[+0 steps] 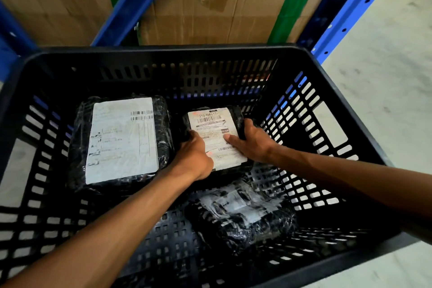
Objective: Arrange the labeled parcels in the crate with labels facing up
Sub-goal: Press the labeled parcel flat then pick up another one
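Concrete floor (385,58), pale and matte, lies under a black plastic crate (177,52) whose walls and bottom are a lattice of small rectangular slots. Inside it, toward the far right of the bottom, sits a small parcel (216,138) wrapped in glossy, crinkled black film, its white barcoded label facing up. Both hands grasp it: the left hand (195,159) has its grip closed on the near-left edge, and the right hand (251,141) clasps the right edge with the thumb pressed flat on the label. Just beside it on the left lies a large parcel (121,140), a rounded flat slab in the same shiny black wrap, with a broad white label up. Nearer and to the right rests a third parcel (243,217), lumpier, its creased white label up under clear film. Beyond the crate's far wall stand blue steel rack posts (138,0) with punched holes, and behind them brown cardboard boxes (222,2) with green tape.
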The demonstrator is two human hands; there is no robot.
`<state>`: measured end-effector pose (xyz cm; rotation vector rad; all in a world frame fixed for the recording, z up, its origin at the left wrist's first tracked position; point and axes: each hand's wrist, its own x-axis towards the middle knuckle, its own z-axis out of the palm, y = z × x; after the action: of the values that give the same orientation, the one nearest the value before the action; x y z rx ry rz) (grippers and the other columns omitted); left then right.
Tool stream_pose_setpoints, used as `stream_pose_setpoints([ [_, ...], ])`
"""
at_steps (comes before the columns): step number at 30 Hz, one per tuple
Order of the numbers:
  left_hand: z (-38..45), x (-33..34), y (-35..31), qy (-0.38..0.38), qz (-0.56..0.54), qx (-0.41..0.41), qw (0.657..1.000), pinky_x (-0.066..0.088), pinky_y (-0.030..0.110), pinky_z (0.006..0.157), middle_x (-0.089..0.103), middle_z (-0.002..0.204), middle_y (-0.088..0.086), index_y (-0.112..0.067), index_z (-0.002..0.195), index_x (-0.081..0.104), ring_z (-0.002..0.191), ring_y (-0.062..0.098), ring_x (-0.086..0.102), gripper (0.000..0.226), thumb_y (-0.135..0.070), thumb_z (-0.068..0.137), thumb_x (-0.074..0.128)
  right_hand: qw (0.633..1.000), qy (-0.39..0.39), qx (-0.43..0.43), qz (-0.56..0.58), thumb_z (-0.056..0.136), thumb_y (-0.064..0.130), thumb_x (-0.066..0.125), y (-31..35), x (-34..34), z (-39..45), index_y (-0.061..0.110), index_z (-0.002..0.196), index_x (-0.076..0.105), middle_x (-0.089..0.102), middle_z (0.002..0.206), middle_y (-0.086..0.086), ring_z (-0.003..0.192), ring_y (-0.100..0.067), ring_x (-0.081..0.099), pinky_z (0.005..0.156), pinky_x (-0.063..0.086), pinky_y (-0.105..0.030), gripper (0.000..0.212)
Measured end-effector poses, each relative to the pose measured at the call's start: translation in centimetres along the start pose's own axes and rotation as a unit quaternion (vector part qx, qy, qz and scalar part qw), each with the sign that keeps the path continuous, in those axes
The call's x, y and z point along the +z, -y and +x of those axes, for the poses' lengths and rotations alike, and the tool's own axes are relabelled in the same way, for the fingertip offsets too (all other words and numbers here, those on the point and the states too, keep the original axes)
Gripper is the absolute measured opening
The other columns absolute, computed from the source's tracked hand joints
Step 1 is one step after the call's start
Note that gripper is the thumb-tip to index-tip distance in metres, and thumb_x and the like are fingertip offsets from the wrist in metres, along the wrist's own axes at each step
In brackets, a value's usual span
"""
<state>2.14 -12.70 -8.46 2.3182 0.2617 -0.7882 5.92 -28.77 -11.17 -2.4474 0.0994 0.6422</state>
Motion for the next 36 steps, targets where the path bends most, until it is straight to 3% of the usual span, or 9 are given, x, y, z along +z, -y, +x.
stream_pose_setpoints([
  [6,-1.0,-0.4,-1.1,-0.062,0.137,0.107,0.983,0.039,0.027,0.092,0.038,0.142,0.016,-0.009,0.137,0.041,0.131,0.030,0.039,0.052,-0.003,0.086,0.054,0.946,0.119,0.029,-0.300,0.088,0.055,0.052,1.1,-3.6,-1.3,0.014,0.068,0.056,0.066,0.061,-0.001,0.050,-0.013,0.063,0.047,0.051,-0.024,0.046],
  [9,-1.9,-0.9,-2.2,-0.038,0.205,0.202,0.957,0.041,0.034,0.099,0.045,0.139,0.012,-0.013,0.130,0.052,0.127,0.028,0.044,0.046,-0.010,0.085,0.057,0.884,0.324,0.182,-0.284,0.089,0.064,0.039,-0.3,-2.7,-3.1,0.001,0.112,0.059,0.072,0.103,-0.022,0.086,-0.030,0.072,0.075,0.058,-0.038,0.070],
  [12,-3.4,-1.3,-2.4,0.164,0.231,0.200,0.938,0.047,0.034,0.094,0.059,0.127,0.003,-0.021,0.130,0.054,0.106,0.019,0.057,0.048,-0.027,0.084,0.065,0.885,0.367,0.235,-0.164,0.091,0.057,0.044,-2.1,-0.8,-5.1,0.005,0.136,0.042,0.049,0.138,-0.025,0.115,-0.043,0.057,0.086,0.054,-0.048,0.070],
  [16,-5.1,0.1,-1.4,0.306,0.261,0.192,0.895,0.044,0.022,0.079,0.057,0.112,-0.003,-0.025,0.138,0.043,0.089,0.012,0.055,0.072,-0.049,0.075,0.070,0.913,0.324,0.239,-0.060,0.098,0.019,0.050,-2.9,-1.5,-5.0,-0.003,0.129,0.051,0.063,0.122,-0.028,0.076,-0.031,0.067,0.060,0.062,-0.038,0.038],
  [21,-5.4,1.2,0.0,0.216,0.302,0.216,0.903,0.048,0.028,0.087,0.052,0.130,0.002,-0.024,0.148,0.021,0.106,0.020,0.057,0.098,-0.045,0.070,0.077,0.930,0.296,0.221,-0.004,0.100,0.001,0.032,-0.4,-2.6,-4.4,-0.010,0.121,0.051,0.066,0.092,-0.028,0.056,-0.030,0.072,0.048,0.061,-0.036,0.030],
  [24,-4.7,-0.1,0.3,0.174,0.231,0.225,0.931,0.050,0.026,0.084,0.054,0.127,0.004,-0.021,0.147,0.025,0.100,0.018,0.059,0.090,-0.027,0.073,0.077,0.945,0.278,0.171,0.034,0.101,0.005,0.037,1.3,-4.8,-3.8,-0.011,0.127,0.048,0.067,0.096,-0.026,0.058,-0.031,0.072,0.049,0.061,-0.036,0.032],
  [27,-4.0,-4.4,-0.4,0.181,0.094,0.216,0.955,0.053,0.041,0.085,0.067,0.107,0.006,-0.023,0.120,0.056,0.088,0.021,0.062,0.061,-0.027,0.063,0.078,0.967,0.248,0.046,0.046,0.089,0.031,0.060,3.3,-8.1,-4.0,0.011,0.097,0.071,0.067,0.084,-0.014,0.062,-0.017,0.065,0.064,0.061,-0.031,0.025],
  [31,-3.1,-9.4,-0.8,0.164,-0.090,0.217,0.958,0.047,0.044,0.081,0.069,0.108,0.025,-0.004,0.101,0.069,0.089,0.027,0.064,0.062,-0.030,0.046,0.072,0.934,0.235,-0.048,0.264,0.063,0.073,0.060,3.6,-10.3,-4.6,0.016,0.107,0.066,0.057,0.116,-0.016,0.106,-0.027,0.050,0.099,0.038,-0.042,0.073],
  [36,-2.1,-11.5,0.2,0.182,-0.271,0.180,0.928,0.052,0.025,0.070,0.073,0.090,0.013,-0.002,0.096,0.074,0.077,0.019,0.069,0.056,-0.016,0.042,0.071,0.939,0.183,-0.136,0.258,0.065,0.027,0.082,3.2,-8.5,-4.9,0.031,0.122,0.055,0.071,0.118,0.006,0.111,-0.012,0.066,0.090,0.053,-0.024,0.062],
])
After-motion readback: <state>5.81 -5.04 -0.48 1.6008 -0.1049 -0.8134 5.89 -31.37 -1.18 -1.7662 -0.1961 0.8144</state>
